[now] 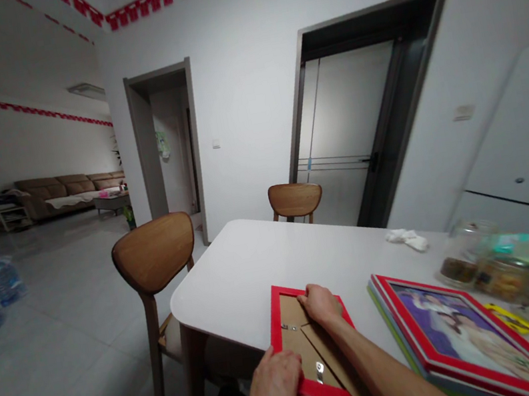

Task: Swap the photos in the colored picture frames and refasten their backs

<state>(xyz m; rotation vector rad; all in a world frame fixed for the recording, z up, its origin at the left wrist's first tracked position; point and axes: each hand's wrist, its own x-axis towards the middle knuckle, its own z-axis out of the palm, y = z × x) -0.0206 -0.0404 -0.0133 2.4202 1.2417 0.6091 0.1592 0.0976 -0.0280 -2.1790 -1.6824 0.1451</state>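
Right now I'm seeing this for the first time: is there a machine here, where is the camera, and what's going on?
There's no machine: these are a person's bare hands. The single picture comes from a camera worn on that person's head, looking forward and down.

The left hand holds the near left corner of a red picture frame, whose brown back faces up. The right hand has its fingers on that back, near the far edge.

On the white table, to the right, lie a framed photo, a crumpled white tissue and a glass jar.
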